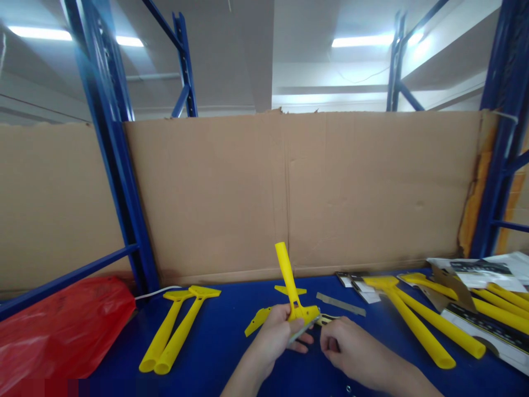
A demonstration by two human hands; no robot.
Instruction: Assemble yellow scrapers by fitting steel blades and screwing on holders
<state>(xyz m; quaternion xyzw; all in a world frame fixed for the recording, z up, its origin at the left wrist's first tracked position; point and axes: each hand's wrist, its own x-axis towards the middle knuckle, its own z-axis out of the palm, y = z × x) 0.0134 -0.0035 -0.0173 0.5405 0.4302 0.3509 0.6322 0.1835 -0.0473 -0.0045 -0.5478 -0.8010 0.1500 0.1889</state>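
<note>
A yellow scraper (286, 270) is gripped at its head by my left hand (278, 331), its tubular handle pointing up and leaning slightly left. Along the near edge of that head runs a thin metal blade (305, 329). My right hand (347, 344) is curled closed just right of the scraper head; whatever its fingers hold is hidden. A pale piece with dark markings (328, 318) shows between the right hand and the head; I cannot tell whether it is held. Behind the left hand lies a loose yellow plate (258, 320), and another yellow part (290, 290) rests behind the handle.
A flat metal strip (341, 304) lies behind my right hand. Two yellow scrapers (182, 328) lie at left beside a red plastic bag (70, 331). More yellow handles (425, 331) and printed packages (487, 331) crowd the right. Small metal nuts (349, 389) sit at the front edge. Cardboard (231, 193) stands behind.
</note>
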